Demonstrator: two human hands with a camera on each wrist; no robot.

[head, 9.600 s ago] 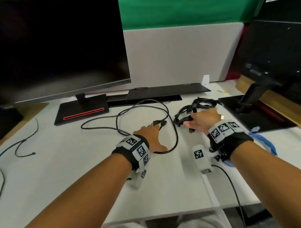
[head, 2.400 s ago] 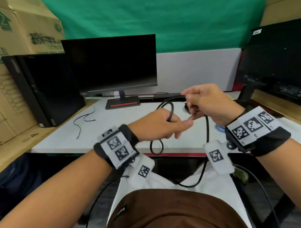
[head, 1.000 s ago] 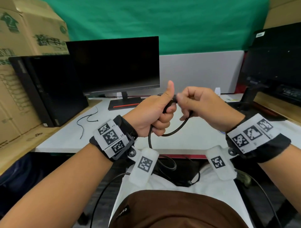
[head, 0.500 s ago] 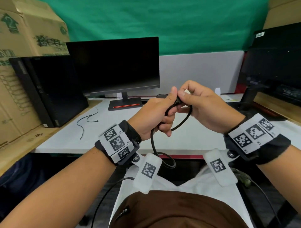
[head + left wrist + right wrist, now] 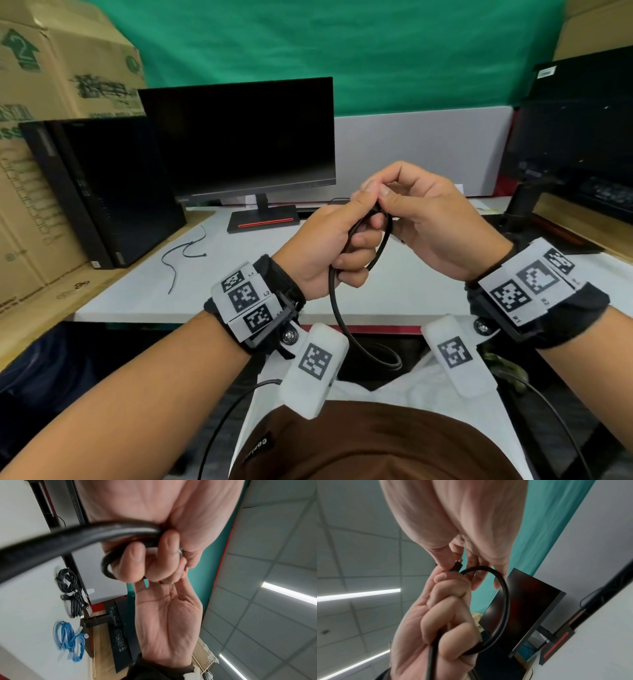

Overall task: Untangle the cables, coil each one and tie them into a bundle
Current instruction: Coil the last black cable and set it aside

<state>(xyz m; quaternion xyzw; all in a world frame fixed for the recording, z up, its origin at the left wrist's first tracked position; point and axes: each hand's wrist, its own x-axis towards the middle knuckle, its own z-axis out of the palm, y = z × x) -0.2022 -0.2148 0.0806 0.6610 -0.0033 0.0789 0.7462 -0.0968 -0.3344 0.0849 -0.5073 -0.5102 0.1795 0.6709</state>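
In front of my chest my left hand [image 5: 354,245] grips a black cable [image 5: 337,310], its fingers curled round a small loop of it. My right hand [image 5: 378,193] pinches the cable's connector end [image 5: 457,566] between thumb and fingertips, right against the left thumb. The loop [image 5: 504,599] arcs out from the left fist [image 5: 447,615]. The rest of the cable hangs down to another loop [image 5: 387,359] over my lap. On the table to the right lie two coiled black cables [image 5: 66,580] and a coiled blue cable [image 5: 68,635].
A white table [image 5: 239,284] stands ahead with a monitor [image 5: 239,137] on a red-striped base. A black PC tower [image 5: 102,192] and cardboard boxes [image 5: 51,85] stand at the left. A second monitor [image 5: 579,144] is at the right. Thin black ties [image 5: 185,253] lie on the table's left part.
The cable has been lifted off the table and pulled up in front of me. Over the last second the hanging length has shortened and my right hand has taken the connector end at the left thumb.
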